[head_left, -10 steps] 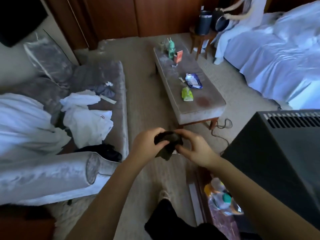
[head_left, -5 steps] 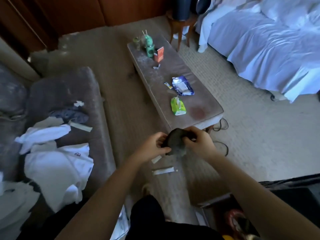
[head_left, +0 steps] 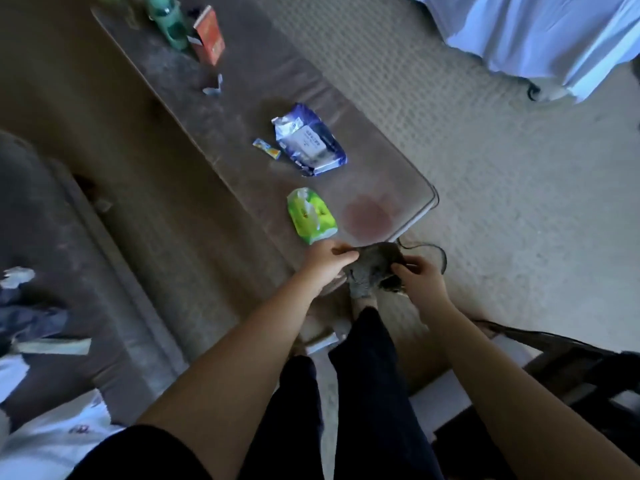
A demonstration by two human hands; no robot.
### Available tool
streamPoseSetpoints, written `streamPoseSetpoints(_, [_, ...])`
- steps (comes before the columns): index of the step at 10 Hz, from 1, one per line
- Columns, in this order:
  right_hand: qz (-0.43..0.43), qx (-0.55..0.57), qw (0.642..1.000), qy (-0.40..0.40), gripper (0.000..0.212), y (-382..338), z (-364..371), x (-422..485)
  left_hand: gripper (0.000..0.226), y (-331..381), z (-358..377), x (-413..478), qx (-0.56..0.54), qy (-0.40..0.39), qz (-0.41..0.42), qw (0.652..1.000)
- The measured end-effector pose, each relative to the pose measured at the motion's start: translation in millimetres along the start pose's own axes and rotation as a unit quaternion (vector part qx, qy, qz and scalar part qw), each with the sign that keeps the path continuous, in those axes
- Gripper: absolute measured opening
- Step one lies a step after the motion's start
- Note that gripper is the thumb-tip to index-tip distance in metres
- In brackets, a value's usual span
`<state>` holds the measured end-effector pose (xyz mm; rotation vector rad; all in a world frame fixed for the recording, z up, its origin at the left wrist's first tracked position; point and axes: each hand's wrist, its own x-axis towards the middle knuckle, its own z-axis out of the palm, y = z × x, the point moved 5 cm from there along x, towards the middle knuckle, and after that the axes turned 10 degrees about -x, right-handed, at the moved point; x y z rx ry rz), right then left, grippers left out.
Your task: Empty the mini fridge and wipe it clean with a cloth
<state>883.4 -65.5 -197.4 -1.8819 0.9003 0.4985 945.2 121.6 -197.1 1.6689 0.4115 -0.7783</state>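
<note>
A dark grey cloth [head_left: 375, 265] is bunched between both hands above the near end of the upholstered bench [head_left: 242, 109]. My left hand [head_left: 327, 263] pinches its left edge. My right hand [head_left: 417, 273] grips its right side with curled fingers. The dark corner at the lower right [head_left: 561, 368] may be the mini fridge; its inside is hidden.
On the bench lie a green wipes pack [head_left: 311, 216], a blue packet [head_left: 310, 140], a small sachet [head_left: 266, 148], an orange box [head_left: 208, 36] and a green bottle [head_left: 169, 22]. A grey sofa [head_left: 52, 237] with clothes stands left. A bed [head_left: 540, 32] is far right. A cable [head_left: 440, 254] lies on the carpet.
The view has tilted down and left, away from the fridge top toward the bench. Both hands keep hold of the cloth and have drawn slightly apart, spreading it.
</note>
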Motion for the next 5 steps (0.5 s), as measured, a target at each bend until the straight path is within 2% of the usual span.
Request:
streamPoseSetpoints(1, [0.033, 0.007, 0.999, -0.017, 0.015, -6, 16, 86, 0.008, -8, 9, 81, -0.004, 0.030, -0.046, 0.998])
streamPoseSetpoints(2, [0.030, -0.042, 0.998, -0.030, 0.022, -18, 25, 166, 0.014, -21, 17, 154, -0.043, 0.067, -0.099, 0.992])
streamPoseSetpoints(3, [0.023, -0.110, 0.993, -0.036, 0.027, -21, 28, 222, 0.009, -47, 30, 216, -0.051, 0.076, -0.142, 0.986])
streamPoseSetpoints(4, [0.065, -0.119, 0.988, -0.069, 0.034, -12, 37, 259, 0.016, -46, 30, 236, -0.042, 0.101, -0.179, 0.978])
streamPoseSetpoints(5, [0.070, -0.190, 0.976, -0.084, 0.038, -2, 44, 264, 0.012, -43, 27, 226, -0.005, 0.062, -0.192, 0.979])
